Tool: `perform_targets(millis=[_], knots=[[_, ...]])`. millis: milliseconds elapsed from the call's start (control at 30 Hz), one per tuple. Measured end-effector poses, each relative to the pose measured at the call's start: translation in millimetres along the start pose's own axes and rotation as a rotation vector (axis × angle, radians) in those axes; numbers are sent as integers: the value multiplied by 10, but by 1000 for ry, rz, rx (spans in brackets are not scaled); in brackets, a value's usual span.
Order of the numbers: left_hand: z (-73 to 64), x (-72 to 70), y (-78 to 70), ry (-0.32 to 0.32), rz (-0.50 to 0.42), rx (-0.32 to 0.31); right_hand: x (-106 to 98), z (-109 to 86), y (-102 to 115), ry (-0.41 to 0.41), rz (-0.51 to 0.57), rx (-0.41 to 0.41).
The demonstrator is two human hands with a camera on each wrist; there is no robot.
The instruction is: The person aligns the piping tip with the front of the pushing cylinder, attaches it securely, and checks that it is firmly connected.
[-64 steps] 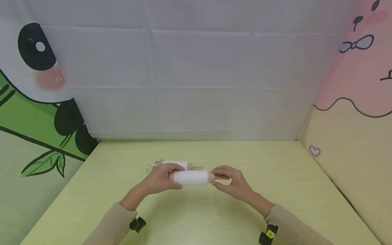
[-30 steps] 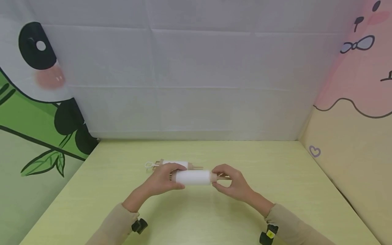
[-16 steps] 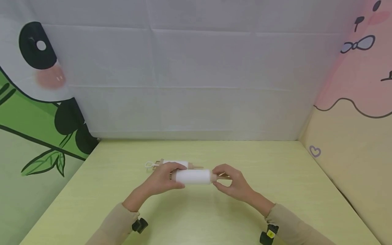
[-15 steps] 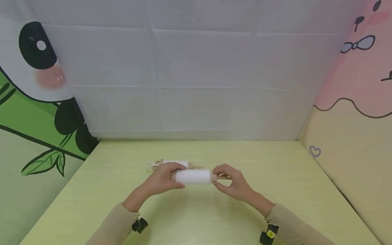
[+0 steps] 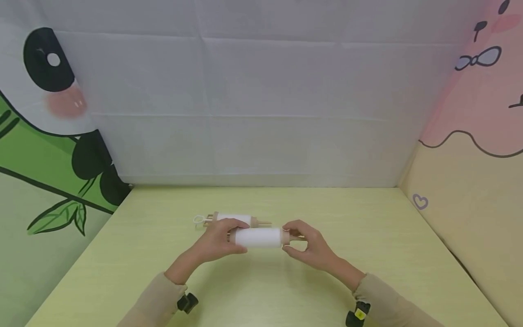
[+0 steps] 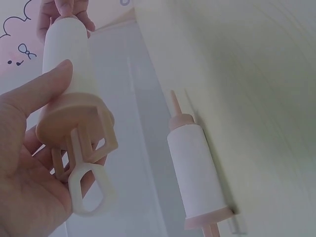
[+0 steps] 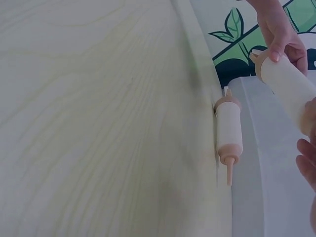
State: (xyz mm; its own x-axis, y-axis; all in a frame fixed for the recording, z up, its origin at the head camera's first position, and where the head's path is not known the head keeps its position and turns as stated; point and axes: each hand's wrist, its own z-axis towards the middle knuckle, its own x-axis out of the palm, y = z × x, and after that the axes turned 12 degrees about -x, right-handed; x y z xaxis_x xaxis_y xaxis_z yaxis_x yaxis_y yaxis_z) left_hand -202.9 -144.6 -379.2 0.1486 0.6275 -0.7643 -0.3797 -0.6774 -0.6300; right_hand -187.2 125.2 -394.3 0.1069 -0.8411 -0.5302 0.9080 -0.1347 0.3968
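Observation:
My left hand [image 5: 213,240] grips a white piping syringe [image 5: 259,237] near its handle end, thumb along the barrel, in the air over the table. The syringe lies level across the head view, its pale beige nozzle cap [image 5: 285,237] toward the right. My right hand [image 5: 313,247] pinches that cap between thumb and fingers; the thin nozzle runs in behind them. In the left wrist view the beige finger grips and the white plunger ring [image 6: 75,191] stick out past the left palm. Just behind, a second piping syringe [image 5: 234,219] of the same form lies on the table.
The pale yellow-green table [image 5: 347,209] ends at a white back sheet [image 5: 261,113]. Painted panels stand at the sides: a green one [image 5: 49,156] at left, a pink and cream one [image 5: 470,118] at right. A small black camera sits on each wrist.
The held syringe has shifted slightly to the right, both hands staying on it. My right fingers have changed position a little at the nozzle cap. The second syringe has not moved.

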Motion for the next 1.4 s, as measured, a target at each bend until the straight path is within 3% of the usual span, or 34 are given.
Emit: perform_targets(millis=[200, 400, 633, 867, 1200, 1400], knots=[[14, 0, 33, 12, -15, -7, 61, -124, -229, 5, 17, -16], [6, -12, 19, 14, -40, -22, 46, -158, -301, -1, 11, -43], [2, -16, 2, 7, -30, -22, 5, -68, -187, -20, 32, -84], [-12, -25, -26, -4, -30, -18, -81, 56, 27, -8, -6, -48], [-15, -4, -16, -4, -51, -21, -75, 36, 12, -5, -33, 10], [-21, -6, -9, 6, -68, -29, -75, 37, 16, -19, -6, -12]])
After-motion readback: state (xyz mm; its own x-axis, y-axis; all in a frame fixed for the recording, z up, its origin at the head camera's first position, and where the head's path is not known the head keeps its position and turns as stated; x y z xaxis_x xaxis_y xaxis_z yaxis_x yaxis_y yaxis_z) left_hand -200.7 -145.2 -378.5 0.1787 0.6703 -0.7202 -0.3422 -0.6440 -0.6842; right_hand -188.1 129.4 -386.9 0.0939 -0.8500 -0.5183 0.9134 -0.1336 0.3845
